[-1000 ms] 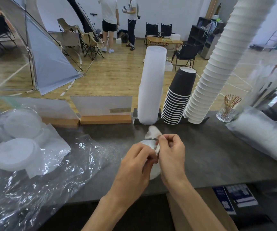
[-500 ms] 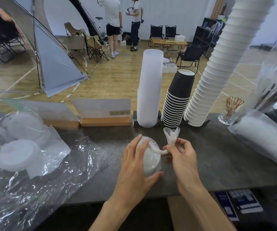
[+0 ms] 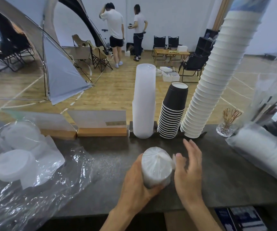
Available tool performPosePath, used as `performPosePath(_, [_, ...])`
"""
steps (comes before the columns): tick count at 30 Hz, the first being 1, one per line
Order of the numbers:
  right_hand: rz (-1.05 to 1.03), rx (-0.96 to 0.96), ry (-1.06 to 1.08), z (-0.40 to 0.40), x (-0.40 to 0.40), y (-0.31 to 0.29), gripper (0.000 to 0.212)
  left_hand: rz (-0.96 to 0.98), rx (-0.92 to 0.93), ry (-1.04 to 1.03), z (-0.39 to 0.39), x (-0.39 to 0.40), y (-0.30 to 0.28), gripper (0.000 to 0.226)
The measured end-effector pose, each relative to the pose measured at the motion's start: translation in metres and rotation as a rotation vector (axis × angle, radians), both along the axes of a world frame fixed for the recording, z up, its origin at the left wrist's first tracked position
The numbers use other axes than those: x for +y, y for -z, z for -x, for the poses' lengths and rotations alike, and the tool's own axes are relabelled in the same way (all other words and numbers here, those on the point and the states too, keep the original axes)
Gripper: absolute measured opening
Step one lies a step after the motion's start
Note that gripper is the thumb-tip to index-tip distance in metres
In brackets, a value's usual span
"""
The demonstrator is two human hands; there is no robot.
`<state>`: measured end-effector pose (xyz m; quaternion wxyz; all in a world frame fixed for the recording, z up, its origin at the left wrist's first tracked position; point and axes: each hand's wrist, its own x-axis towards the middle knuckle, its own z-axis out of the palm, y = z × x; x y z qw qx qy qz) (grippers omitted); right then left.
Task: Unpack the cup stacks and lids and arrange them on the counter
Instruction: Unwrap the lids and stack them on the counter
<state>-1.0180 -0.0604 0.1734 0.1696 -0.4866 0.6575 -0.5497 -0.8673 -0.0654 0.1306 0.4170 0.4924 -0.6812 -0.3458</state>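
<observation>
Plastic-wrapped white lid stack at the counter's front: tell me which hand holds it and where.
The left hand grips the plastic-wrapped white lid stack round its lower side. The right hand, fingers straight, holds nothing.

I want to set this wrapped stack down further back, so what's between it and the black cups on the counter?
In the head view, only bare dark counter lies between the wrapped stack and the black cups; the right hand sits just beside that stretch.
</observation>
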Motion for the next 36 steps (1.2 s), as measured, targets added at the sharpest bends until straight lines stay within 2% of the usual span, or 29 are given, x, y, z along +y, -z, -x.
performPosePath(2, [0.06,0.308,-0.143,0.003,-0.001,-0.006,0.049,-0.006,-0.005,0.014,0.005,-0.003,0.0,0.09])
performPosePath(4, [-0.08,0.52,-0.312,0.002,-0.002,-0.01,0.067,-0.006,-0.033,0.043,0.009,-0.007,0.004,0.094])
performPosePath(6, [-0.296,0.569,-0.401,-0.001,-0.005,-0.009,0.086,-0.016,-0.064,0.066,0.012,-0.01,0.013,0.1])
performPosePath(8, [-0.371,0.542,-0.367,0.0,-0.007,-0.004,0.091,-0.024,-0.078,0.067,0.011,-0.013,0.017,0.104])
performPosePath(9, [-0.366,0.453,-0.336,0.003,-0.008,-0.004,0.089,-0.02,-0.089,0.057,0.01,-0.013,0.016,0.104])
performPosePath(11, [-0.363,0.118,-0.263,0.013,-0.012,-0.006,0.079,0.009,-0.099,0.041,0.008,-0.012,0.009,0.1])
performPosePath(15, [-0.344,-0.876,-0.352,0.032,-0.01,-0.018,0.045,0.064,0.115,-0.022,0.014,-0.008,-0.016,0.082])
performPosePath(17, [-0.373,-1.191,-0.404,0.037,-0.005,-0.02,0.047,0.077,0.191,-0.029,0.025,-0.007,-0.033,0.075])
performPosePath(19, [-0.403,-1.397,-0.472,0.037,-0.001,-0.02,0.057,0.125,0.139,-0.001,0.036,-0.007,-0.047,0.069])
performPosePath(22, [-0.378,-1.467,-0.517,0.034,-0.001,-0.012,0.059,0.211,0.007,0.045,0.05,-0.011,-0.058,0.059])
performPosePath(24, [-0.352,-1.502,-0.54,0.033,-0.003,-0.005,0.057,0.291,-0.039,0.015,0.058,-0.013,-0.063,0.044])
performPosePath(27, [-0.329,-1.559,-0.561,0.032,-0.006,0.006,0.054,0.4,-0.013,-0.058,0.067,-0.016,-0.068,0.022])
performPosePath(30, [-0.311,-1.603,-0.607,0.03,-0.007,0.013,0.054,0.386,-0.01,-0.071,0.074,-0.017,-0.074,0.006])
performPosePath(34, [-0.25,-1.51,-0.563,0.039,-0.014,0.034,0.063,0.408,-0.066,-0.078,0.082,-0.027,-0.089,0.009])
performPosePath(36, [-0.241,-1.529,-0.638,0.039,-0.015,0.035,0.061,0.425,-0.102,-0.058,0.084,-0.038,-0.102,0.012])
